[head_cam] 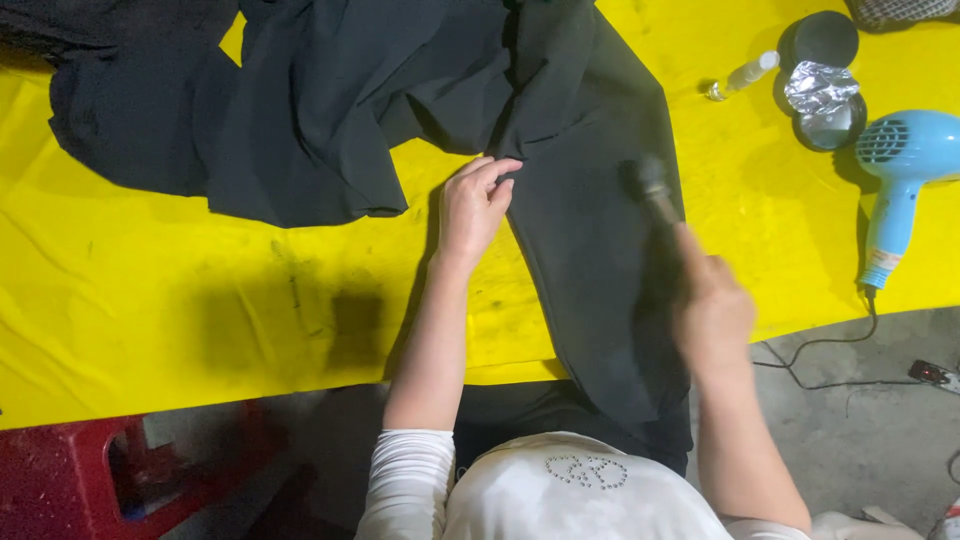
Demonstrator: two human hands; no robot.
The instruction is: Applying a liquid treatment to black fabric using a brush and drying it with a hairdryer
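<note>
On the yellow table cover [150,300], a black garment [590,200] is lying spread out. The left hand [472,208] is pressing flat on its edge, fingers loosely together; the right hand [712,310], blurred, is gripping a small brush [652,185] over the cloth.

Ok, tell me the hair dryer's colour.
Light blue; the hair dryer shows in the head view.

A small garment workshop: a worktable under yellow plastic sheeting [150,320], a light-blue hair dryer [900,170] at right, bare concrete floor [860,440] lower right.
</note>
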